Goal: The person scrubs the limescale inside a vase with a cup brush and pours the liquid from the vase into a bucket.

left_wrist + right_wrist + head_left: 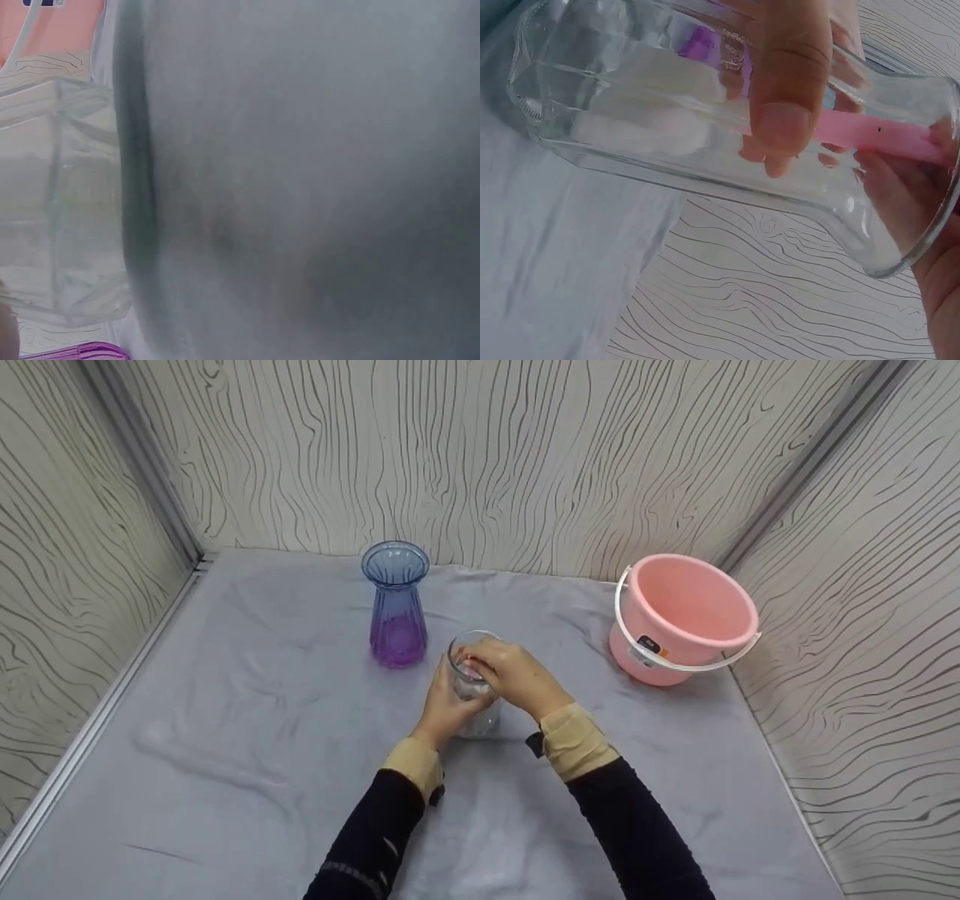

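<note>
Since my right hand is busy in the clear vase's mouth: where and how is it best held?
Probably at the neck, with the left hand coming from the left: the vase narrows there below its flared rim, which should resist slipping, and the right hand takes up the top.

The clear faceted glass vase is around mid-table, with the pink-handled white sponge brush inside it. Left hand's at its 8 o'clock, right hand at like 3. Blue-purple fluted glass vase sits nearby at 10–11, round pink plastic bucket's further off at 2ish.
</note>
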Demonstrator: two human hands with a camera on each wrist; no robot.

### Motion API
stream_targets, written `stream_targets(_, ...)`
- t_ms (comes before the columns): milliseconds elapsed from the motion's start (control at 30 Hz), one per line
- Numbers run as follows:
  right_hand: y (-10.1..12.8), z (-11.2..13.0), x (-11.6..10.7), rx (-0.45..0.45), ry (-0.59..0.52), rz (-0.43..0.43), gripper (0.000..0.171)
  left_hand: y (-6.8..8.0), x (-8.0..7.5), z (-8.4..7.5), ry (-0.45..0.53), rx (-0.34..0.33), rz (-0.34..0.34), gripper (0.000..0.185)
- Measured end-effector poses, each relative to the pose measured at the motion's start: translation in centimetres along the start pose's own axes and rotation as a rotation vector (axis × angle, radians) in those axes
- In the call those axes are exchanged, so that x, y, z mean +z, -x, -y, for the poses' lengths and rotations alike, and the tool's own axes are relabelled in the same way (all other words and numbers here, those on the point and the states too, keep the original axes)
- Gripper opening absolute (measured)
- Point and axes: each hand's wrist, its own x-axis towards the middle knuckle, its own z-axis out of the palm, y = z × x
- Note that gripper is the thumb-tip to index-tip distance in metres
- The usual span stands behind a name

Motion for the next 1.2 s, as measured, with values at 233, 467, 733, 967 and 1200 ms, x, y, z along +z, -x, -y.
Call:
stream_targets(233,-0.14,0.18,-0.2,0.032,0.006,0.033,0.013,-0.03,0.12,0.14,0.027,0.032,0.004,0.087)
stream_targets(467,-0.22,0.21,-0.28,0.085,-0.015,0.067,0.013,0.1,0.05,0.02,-0.013,0.014,0.004,0.086)
stream_targets(733,-0.63,0.33,-0.54,0.155,-0.015,0.084,0.015,0.25,-0.18,-0.34,0.012,-0.01,0.015,0.087)
stream_targets(967,-0.76,0.2,-0.54,0.167,-0.03,0.08,0.016,0.23,-0.19,-0.31,-0.006,-0.003,0.01,0.09)
stream_targets(1200,-0.84,0.23,-0.59,0.238,-0.082,0.058,0.016,0.11,0.0,-0.04,-0.002,0.033,0.003,0.09)
